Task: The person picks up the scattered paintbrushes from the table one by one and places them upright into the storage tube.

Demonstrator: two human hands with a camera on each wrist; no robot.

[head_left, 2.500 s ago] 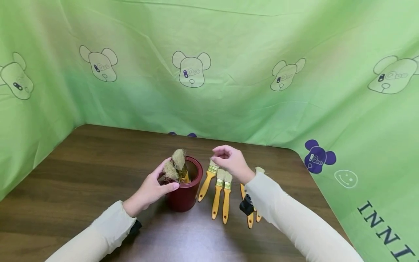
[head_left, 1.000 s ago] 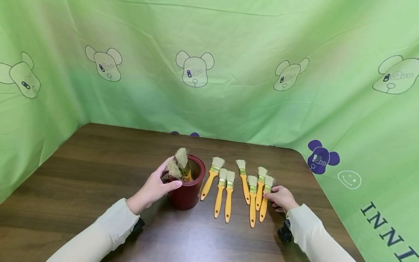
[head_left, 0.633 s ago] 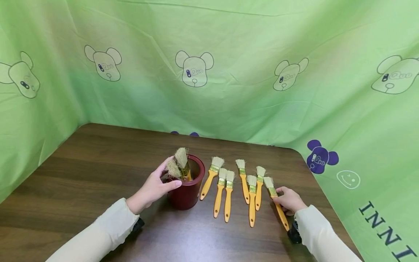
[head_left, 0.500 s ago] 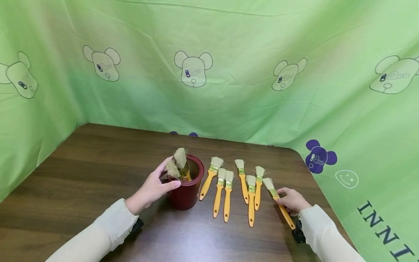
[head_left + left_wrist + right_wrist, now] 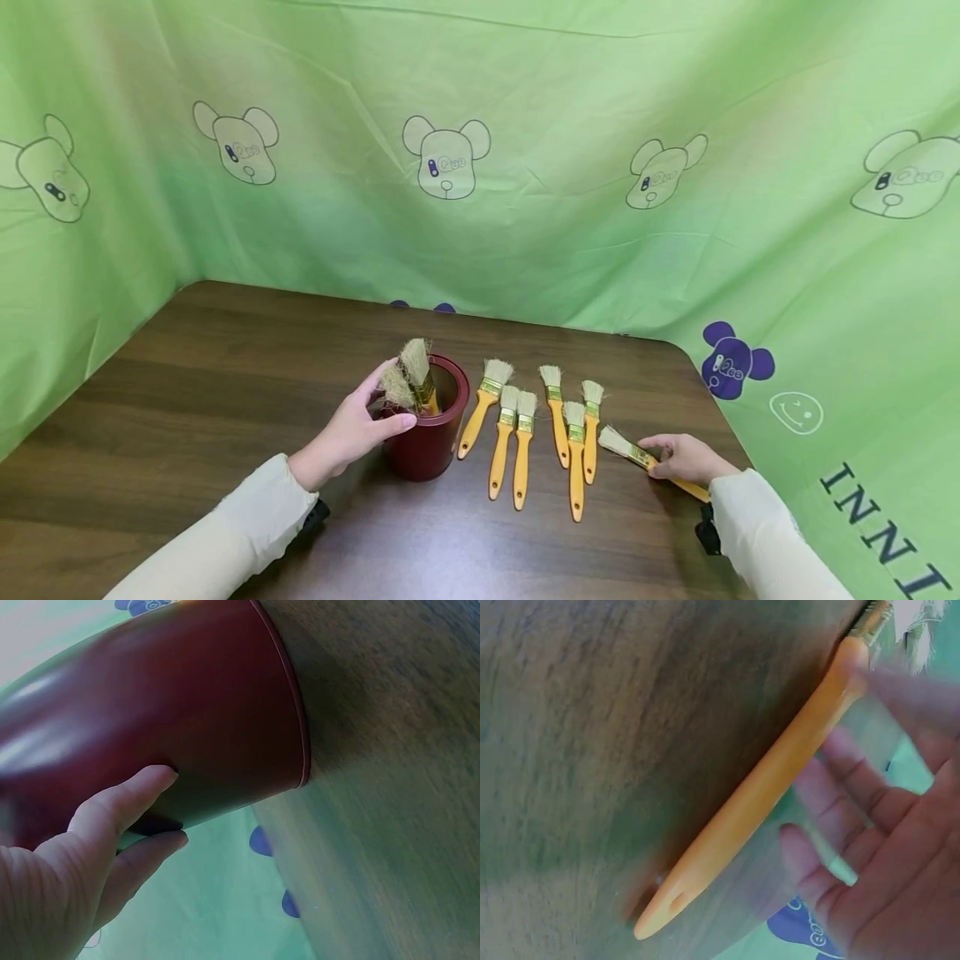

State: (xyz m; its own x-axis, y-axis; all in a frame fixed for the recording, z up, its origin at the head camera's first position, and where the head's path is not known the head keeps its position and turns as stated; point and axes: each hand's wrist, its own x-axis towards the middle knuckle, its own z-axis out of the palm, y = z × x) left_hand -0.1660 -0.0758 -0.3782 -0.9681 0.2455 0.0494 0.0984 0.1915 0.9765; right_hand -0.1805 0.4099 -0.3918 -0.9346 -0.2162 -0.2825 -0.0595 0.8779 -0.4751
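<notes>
My left hand grips the upper side of a dark red cylindrical container, thumb on the near side and fingers round the left. In the left wrist view its thumb and a finger lie against the container's wall. Bristle-up paintbrushes lean inside the container. At the right, my right hand pinches a paintbrush near its metal band, the bristles pointing left. The right wrist view shows the brush's orange handle close above or on the wood, with the other fingers loosely bent beside it.
Three paintbrushes lie just right of the container, handles toward me. Three more paintbrushes lie between those and my right hand. The brown wooden table is backed by a green printed cloth.
My right hand came from above the left brushes to the rightmost one, took hold of it, drew it right, apart from the others, and turned it nearly sideways. The left hand has stayed on the container.
</notes>
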